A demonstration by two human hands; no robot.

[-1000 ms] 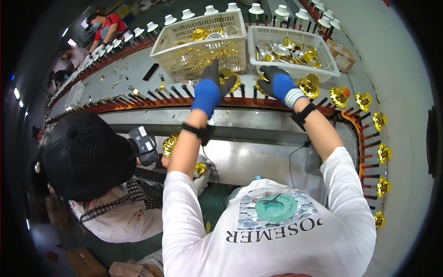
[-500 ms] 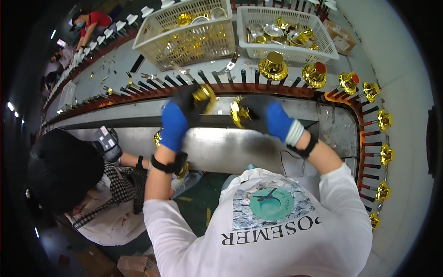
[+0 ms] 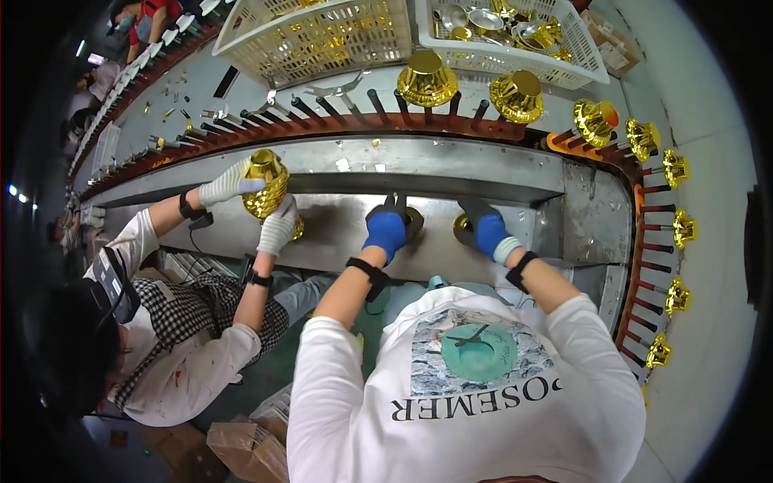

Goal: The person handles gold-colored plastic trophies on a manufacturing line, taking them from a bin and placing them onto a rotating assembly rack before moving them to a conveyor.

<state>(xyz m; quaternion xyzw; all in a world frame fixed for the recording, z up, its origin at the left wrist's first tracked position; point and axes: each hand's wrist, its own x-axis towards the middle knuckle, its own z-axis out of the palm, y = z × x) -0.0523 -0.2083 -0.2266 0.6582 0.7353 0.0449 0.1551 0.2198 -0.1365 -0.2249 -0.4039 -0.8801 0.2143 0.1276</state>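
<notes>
My left hand (image 3: 390, 227), in a blue and black glove, is low over the metal work surface, its fingers curled round a shiny gold flared cup (image 3: 415, 219). A short way to the right, my right hand (image 3: 483, 228) grips a second gold flared cup (image 3: 461, 229) at the surface. My fingers cover most of both pieces, so their full shape is hidden. The two hands are apart. Beyond them, a gold flared cup (image 3: 427, 78) stands on the line, with another gold cup (image 3: 516, 95) to its right.
A curved conveyor with dark upright pegs (image 3: 376, 105) runs along the far side and down the right. Two white plastic baskets (image 3: 322, 52) with gold and silver parts stand behind it. At left, a co-worker's gloved hands (image 3: 229, 183) hold a gold ribbed piece (image 3: 266, 187).
My hands have come down and toward me from beside the conveyor, gold cups still in them. The conveyor's gold cups have shifted left. The co-worker has raised a gold piece into view.
</notes>
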